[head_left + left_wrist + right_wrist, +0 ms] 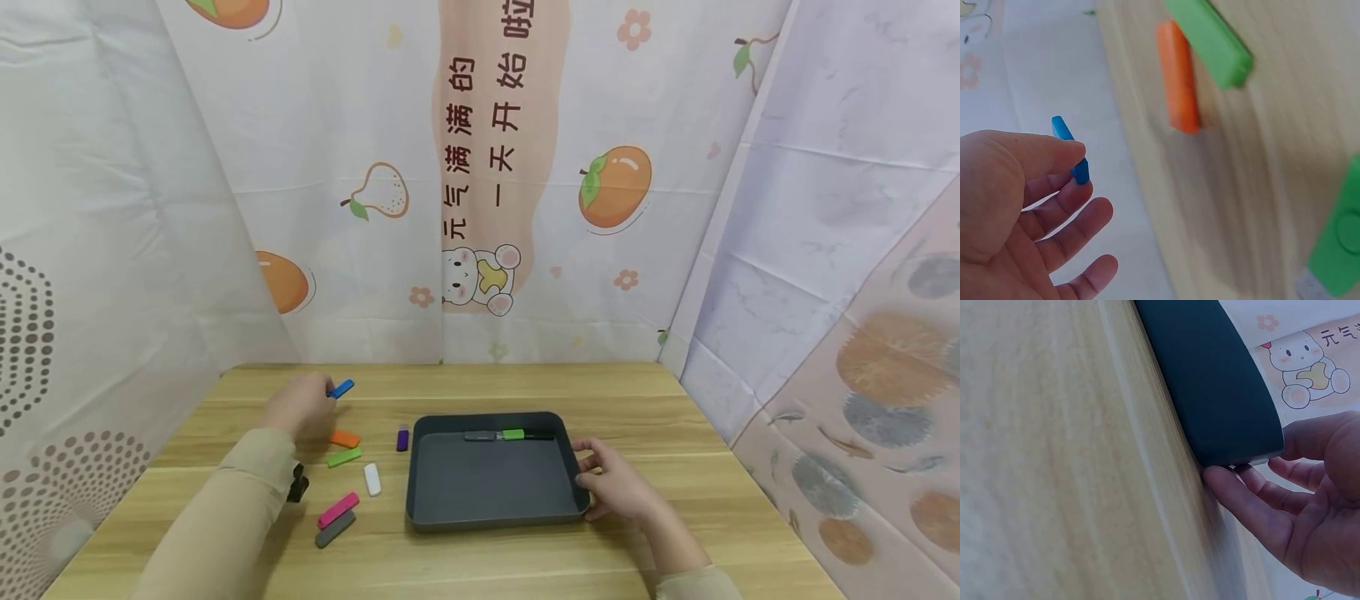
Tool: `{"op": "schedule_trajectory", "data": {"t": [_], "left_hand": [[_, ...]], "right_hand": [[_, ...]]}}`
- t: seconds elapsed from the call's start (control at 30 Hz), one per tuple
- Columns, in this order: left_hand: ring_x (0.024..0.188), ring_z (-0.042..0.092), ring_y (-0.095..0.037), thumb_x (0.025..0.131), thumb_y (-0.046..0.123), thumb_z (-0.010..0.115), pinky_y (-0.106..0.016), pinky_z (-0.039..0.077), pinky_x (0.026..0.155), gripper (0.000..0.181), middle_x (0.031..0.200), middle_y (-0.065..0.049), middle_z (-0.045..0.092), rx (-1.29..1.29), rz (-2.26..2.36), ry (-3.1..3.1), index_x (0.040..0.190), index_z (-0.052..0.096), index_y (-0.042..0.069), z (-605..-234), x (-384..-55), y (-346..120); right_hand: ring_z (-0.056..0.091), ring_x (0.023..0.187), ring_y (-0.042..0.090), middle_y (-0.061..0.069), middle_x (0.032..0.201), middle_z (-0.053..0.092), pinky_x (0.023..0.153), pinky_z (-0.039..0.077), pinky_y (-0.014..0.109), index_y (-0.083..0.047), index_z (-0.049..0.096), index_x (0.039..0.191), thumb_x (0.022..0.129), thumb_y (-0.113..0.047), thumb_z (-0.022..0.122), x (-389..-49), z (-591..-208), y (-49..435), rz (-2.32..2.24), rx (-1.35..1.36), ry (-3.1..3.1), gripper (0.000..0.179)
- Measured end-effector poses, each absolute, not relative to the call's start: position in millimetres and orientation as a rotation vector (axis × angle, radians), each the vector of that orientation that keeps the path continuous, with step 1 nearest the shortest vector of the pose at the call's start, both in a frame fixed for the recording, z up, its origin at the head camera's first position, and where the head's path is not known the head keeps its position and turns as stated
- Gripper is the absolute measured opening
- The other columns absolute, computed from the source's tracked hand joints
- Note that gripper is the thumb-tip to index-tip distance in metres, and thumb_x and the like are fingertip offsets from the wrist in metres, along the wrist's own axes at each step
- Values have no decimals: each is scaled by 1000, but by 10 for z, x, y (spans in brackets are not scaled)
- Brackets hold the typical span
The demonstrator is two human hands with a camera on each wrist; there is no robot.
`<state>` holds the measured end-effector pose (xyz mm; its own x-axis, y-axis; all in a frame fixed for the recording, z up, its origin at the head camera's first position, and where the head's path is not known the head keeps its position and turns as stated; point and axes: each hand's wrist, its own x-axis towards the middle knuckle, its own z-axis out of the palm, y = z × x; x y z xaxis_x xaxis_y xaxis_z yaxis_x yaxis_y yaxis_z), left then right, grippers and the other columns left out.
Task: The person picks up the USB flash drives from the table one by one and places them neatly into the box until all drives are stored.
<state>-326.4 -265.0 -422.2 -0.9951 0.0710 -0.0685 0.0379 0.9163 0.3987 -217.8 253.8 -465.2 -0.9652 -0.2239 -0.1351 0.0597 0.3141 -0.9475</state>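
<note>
Between thumb and fingertips my left hand [303, 404] pinches a blue USB stick [1082, 170], raised over the far left of the table. In the left wrist view, an orange USB stick [1177, 81] and a green one [1213, 47] lie close together, with another green stick [1342, 234] showing its metal plug. My right hand [611, 483] holds the right side of a dark grey tray [487, 525], a thumb over its rim and fingers against the outer wall. Along the tray's far side lie a grey stick [480, 436], a green one [513, 434] and a black one [538, 435].
Between left arm and tray lie a purple stick [402, 439], a white one [372, 479], a pink one [338, 510] and a grey one [335, 529]. Printed curtains [360, 275] hang behind the wooden table [480, 567] and at both sides.
</note>
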Motion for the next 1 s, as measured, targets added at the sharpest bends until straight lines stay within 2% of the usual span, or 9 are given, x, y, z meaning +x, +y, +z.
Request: {"op": "schedule_trajectory", "data": {"t": [0.13,0.3,0.6,1.0], "left_hand": [[77,57,-26,97,13,63,-45,50,72,14,88,-8,66,161,603,3057,103,71,3,-4148,-3293,-2553],[73,56,-24,96,15,65,-42,49,67,13,86,-5,65,220,586,3097,102,71,5,-4072,-3291,-2470],[79,59,-22,97,17,67,-49,53,78,16,96,-6,69,374,545,3133,108,74,6,-3994,-3297,-2276],[88,64,-22,95,16,73,-48,55,85,12,99,-5,71,550,510,3159,104,75,8,-3924,-3215,-1950]], "right_hand": [[59,84,33,25,113,45,57,58,53,0,41,143,97,6,54,-2181,-4658,2533,-1706,-142,2342,49],[59,85,34,26,114,45,57,58,53,0,41,143,97,6,55,-2179,-4649,2524,-1711,-142,2343,49],[59,84,33,25,112,44,57,58,53,1,41,143,97,6,55,-2174,-4634,2522,-1714,-150,2342,48],[58,86,34,25,113,44,58,58,54,1,41,144,97,6,55,-2168,-4638,2535,-1708,-159,2344,49]]}}
